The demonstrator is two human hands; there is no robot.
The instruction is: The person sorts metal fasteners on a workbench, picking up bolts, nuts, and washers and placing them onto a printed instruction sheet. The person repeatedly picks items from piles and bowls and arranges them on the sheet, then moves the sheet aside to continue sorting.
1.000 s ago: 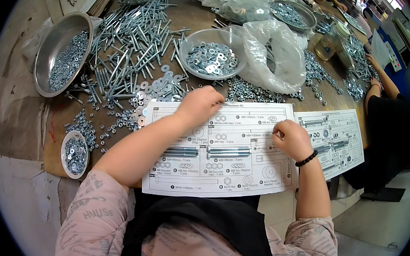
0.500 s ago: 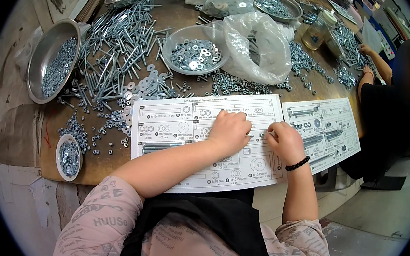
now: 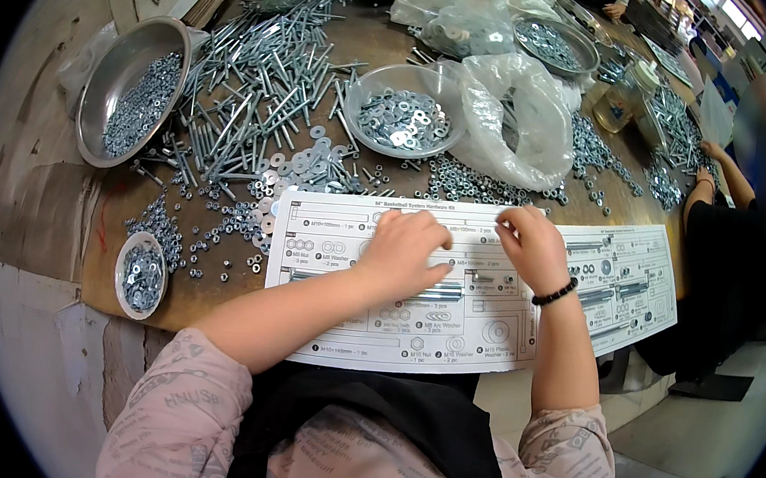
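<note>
Overlying the centre one of two printed sheets [image 3: 486,363], left hand [image 3: 406,255] with fingers parted, right hand [image 3: 534,250] with fingers curled, grip indeterminable, one clear bowl [image 3: 396,79] upper centre, one white dish [image 3: 137,313] lower left, brown tabletop [image 3: 198,297], pale floor [image 3: 659,441] lower right

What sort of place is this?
Likely a small hardware workshop: long bolts heaped on a worktable, a clear bowl of washers, and a printed parts sheet.
</note>
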